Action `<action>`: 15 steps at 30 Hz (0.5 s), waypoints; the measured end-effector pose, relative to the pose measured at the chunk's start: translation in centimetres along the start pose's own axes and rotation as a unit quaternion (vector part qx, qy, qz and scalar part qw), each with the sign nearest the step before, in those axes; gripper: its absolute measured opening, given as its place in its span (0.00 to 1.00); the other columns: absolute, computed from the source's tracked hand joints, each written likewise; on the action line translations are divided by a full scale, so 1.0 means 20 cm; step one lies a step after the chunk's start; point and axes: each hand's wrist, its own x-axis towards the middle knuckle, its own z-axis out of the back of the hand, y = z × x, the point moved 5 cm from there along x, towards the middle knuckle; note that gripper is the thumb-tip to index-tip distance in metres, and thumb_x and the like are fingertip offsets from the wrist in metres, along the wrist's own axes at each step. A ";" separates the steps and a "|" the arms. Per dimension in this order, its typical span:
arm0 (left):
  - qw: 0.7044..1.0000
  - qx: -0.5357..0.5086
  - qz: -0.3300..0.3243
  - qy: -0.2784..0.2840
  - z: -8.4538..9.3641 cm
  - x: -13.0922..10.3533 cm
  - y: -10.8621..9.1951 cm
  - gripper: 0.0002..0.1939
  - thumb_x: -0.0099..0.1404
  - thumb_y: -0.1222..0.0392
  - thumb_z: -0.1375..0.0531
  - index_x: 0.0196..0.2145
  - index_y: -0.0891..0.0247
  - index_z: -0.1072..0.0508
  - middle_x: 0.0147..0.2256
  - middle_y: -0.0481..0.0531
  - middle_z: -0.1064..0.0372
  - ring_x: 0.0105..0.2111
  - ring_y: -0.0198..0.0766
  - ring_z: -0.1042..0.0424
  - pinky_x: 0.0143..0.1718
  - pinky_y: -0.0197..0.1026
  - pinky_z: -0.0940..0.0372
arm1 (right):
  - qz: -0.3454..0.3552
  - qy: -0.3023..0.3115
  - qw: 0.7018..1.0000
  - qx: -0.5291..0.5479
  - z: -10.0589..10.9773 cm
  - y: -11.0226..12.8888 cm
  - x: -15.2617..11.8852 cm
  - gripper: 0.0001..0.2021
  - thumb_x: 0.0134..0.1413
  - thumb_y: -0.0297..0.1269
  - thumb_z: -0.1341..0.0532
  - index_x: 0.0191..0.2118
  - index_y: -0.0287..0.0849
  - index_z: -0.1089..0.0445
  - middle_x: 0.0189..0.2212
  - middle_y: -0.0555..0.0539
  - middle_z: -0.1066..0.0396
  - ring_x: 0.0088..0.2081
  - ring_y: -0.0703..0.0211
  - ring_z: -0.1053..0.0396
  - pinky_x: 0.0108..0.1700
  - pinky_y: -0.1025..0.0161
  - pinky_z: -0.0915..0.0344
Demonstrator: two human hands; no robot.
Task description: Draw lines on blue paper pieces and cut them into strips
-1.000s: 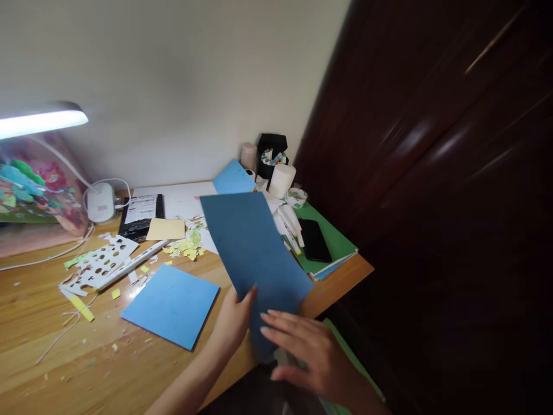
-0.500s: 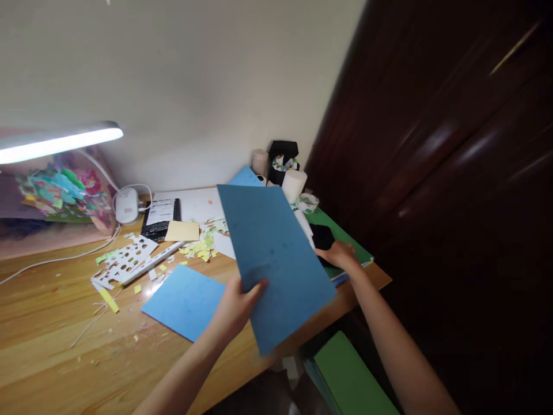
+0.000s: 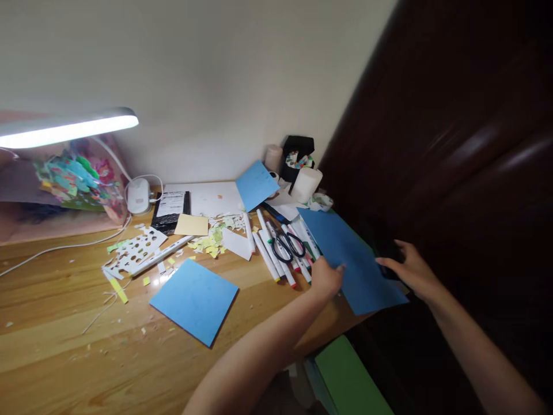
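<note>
At the table's right end, a large blue sheet of paper or card (image 3: pixel 352 259) lies tilted over the corner. My left hand (image 3: pixel 326 278) is closed on its near left edge, the thumb on top. Off the sheet's right side, my right hand (image 3: pixel 410 270) grips a black flat object (image 3: pixel 385 253); it blends into the dark background and I cannot make out its kind. Just left of my left hand, scissors with black handles (image 3: pixel 287 248) rest on several white markers (image 3: pixel 268 256). A smaller blue square (image 3: pixel 194 300) lies flat on the wooden table.
Paper scraps (image 3: pixel 211 239) and a hole-punched white sheet (image 3: pixel 136 251) litter the table (image 3: pixel 142 369). A lit lamp (image 3: pixel 69 129) hangs at left. A white roll (image 3: pixel 306 184) and black box (image 3: pixel 298 155) stand by the wall. A green box-like object (image 3: pixel 349 374) sits below the edge.
The large blue sheet went from being held up over the table to lying at its right end, uncovering the markers and scissors. My right hand lifted the black object off the green surface, rightward.
</note>
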 end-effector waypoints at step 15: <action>0.980 0.133 -0.080 0.126 0.48 -0.49 -0.03 0.10 0.66 0.60 0.47 0.39 0.64 0.29 0.34 0.54 0.28 0.32 0.40 0.27 0.33 0.38 0.35 | 0.078 0.093 0.979 -0.162 -0.31 0.03 0.00 0.37 0.36 0.44 0.34 0.57 0.39 0.39 0.50 0.37 0.39 0.55 0.37 0.42 0.56 0.47 0.44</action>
